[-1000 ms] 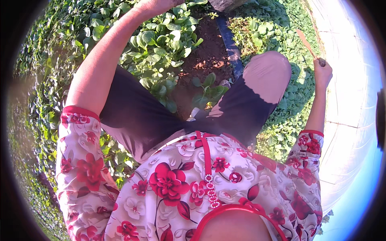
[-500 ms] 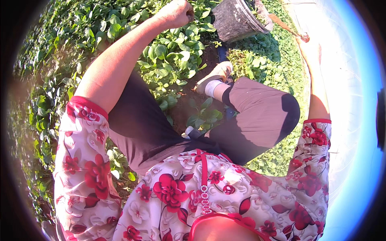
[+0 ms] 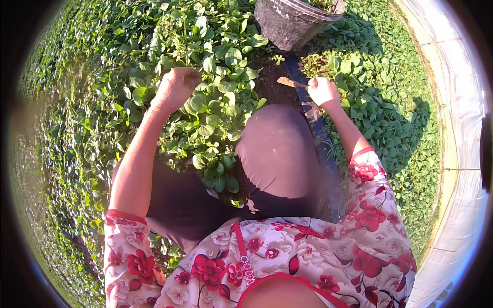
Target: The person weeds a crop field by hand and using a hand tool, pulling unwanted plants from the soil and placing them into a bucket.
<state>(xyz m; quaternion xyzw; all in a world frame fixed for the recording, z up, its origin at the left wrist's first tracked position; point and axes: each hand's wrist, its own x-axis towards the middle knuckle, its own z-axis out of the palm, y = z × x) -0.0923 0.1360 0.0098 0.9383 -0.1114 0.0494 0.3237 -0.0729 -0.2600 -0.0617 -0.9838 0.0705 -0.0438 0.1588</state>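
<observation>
Over the leafy green plants (image 3: 210, 108) on the left, my left hand (image 3: 173, 88) is held with its fingers curled closed. Whatever may be inside those fingers is hidden. My right hand (image 3: 324, 92) is wrapped round the handle of a knife (image 3: 290, 82). Its rusty brown blade points left, over the strip of bare soil between the plants. The knife's handle is mostly covered by my fingers.
A dirty black bucket (image 3: 292, 23) with some greens in it stands at the far middle. Dark plastic strip (image 3: 321, 131) runs beside my bent knee (image 3: 277, 149). More low plants (image 3: 370, 113) grow on the right, up to a white plastic sheet wall (image 3: 454, 102).
Both hands have come nearer to me; the right one moved left from the plastic wall, bringing the knife along. My left hand moved left. One knee now stands raised in the middle.
</observation>
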